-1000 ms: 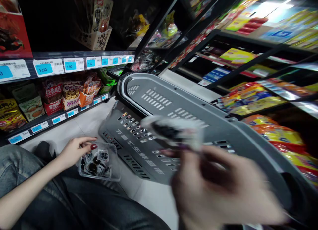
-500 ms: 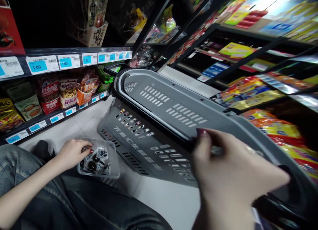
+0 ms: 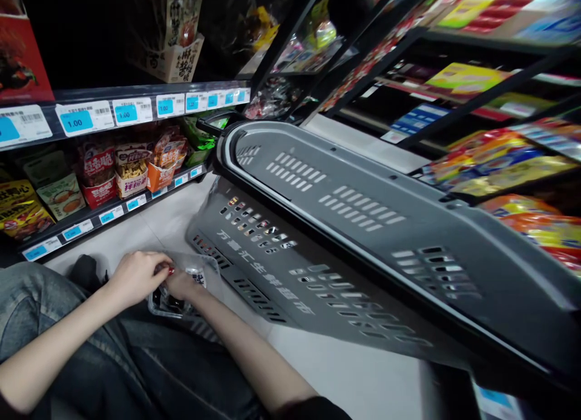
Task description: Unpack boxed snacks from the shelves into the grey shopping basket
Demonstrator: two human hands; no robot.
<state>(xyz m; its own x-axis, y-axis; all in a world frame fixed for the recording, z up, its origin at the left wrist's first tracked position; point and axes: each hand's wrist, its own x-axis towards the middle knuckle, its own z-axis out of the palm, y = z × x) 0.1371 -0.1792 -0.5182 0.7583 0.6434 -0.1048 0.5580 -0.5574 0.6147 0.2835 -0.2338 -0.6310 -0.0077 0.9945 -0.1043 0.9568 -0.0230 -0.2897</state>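
Observation:
A clear plastic tray [image 3: 169,305] with several small wrapped snack packets rests on my lap, low and left of centre. My left hand [image 3: 135,277] curls over the tray's left rim, a red nail showing. My right hand [image 3: 183,284] reaches across from the lower right and lies in the tray, touching my left hand. Its fingers are hidden behind my left hand. A white packet [image 3: 198,277] shows just beyond my right hand. A grey shopping basket [image 3: 318,226] stands tilted right beside the tray.
Snack shelves with blue price tags [image 3: 75,121] run along the left, and boxed snacks [image 3: 131,175] sit on the lower shelf. Shelves of bright packets [image 3: 494,166] fill the right. Pale floor tiles [image 3: 149,226] lie between them. My jeans [image 3: 136,371] fill the bottom left.
My right hand left the basket's rim and came down across to the tray, meeting my left hand. The blurred packet it held a second ago is out of sight.

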